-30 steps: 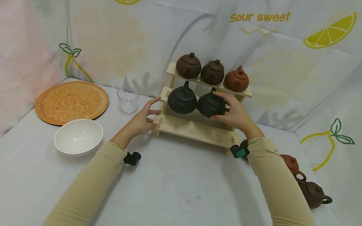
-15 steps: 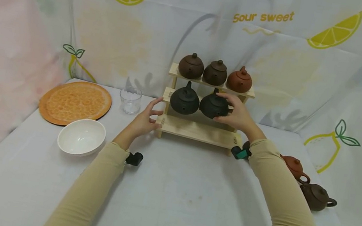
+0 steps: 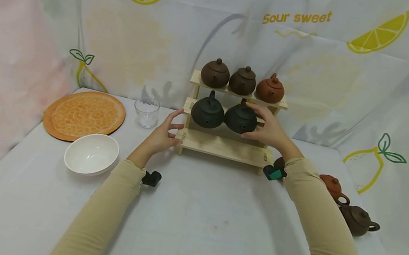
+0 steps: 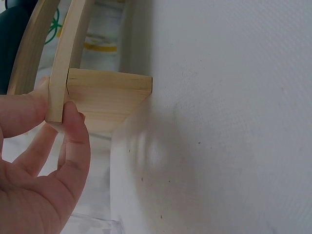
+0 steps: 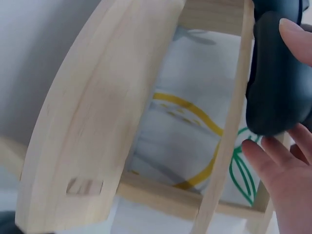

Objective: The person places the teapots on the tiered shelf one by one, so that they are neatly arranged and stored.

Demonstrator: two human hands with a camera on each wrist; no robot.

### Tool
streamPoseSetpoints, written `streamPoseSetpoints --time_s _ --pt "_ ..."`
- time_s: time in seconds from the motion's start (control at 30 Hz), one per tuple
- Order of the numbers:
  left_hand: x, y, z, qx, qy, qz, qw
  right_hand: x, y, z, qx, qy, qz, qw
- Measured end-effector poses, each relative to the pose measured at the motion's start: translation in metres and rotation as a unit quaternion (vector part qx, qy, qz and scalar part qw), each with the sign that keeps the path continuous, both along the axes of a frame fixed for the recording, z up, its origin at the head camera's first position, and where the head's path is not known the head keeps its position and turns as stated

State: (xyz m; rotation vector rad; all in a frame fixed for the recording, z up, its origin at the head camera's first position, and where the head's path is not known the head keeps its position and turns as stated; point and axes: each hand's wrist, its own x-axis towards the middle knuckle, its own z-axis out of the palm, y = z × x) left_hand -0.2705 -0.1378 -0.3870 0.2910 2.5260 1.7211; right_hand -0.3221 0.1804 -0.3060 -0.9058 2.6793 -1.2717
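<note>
A three-tier wooden stand point(image 3: 225, 147) stands at the back of the table. My left hand point(image 3: 161, 138) grips its left end; in the left wrist view, thumb and fingers pinch the end of a shelf board point(image 4: 59, 83). On the middle tier, two black teapots sit side by side. The right one point(image 3: 241, 117) is held by my right hand point(image 3: 270, 131), with fingers at its upper side and thumb at its lower front. Beside it is the left black teapot point(image 3: 207, 112). Seen in the right wrist view, the held teapot point(image 5: 275, 78) is close over the shelf edge.
The top tier bears two dark brown teapots point(image 3: 214, 74) and a reddish one point(image 3: 270, 90). Left of the stand are a clear glass point(image 3: 146, 114), a round orange mat point(image 3: 83, 115) and a white bowl point(image 3: 91, 155). More teapots point(image 3: 357, 221) stand at the right, partly behind the sleeve.
The camera view has shifted slightly. Both hands keep their places, and the right hand stays on the black teapot; nothing else has visibly moved.
</note>
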Motion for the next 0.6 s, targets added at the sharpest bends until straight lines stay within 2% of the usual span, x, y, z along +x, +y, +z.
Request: streamPoseSetpoints --time_s 0.17,0.37,0.6 --pt "0.0 0.0 -0.001 0.001 0.004 0.0 1.0 0.008 0.019 0.003 -0.017 -0.01 -0.005 1.0" --pt "0.001 0.0 0.001 0.002 0.005 -0.002 1.0 0.022 0.048 0.006 -0.011 -0.016 -0.02 1.0" --pt "0.001 -0.001 0.001 0.005 0.009 -0.008 0.9999 0.036 0.075 -0.002 -0.001 0.005 -0.039 0.999"
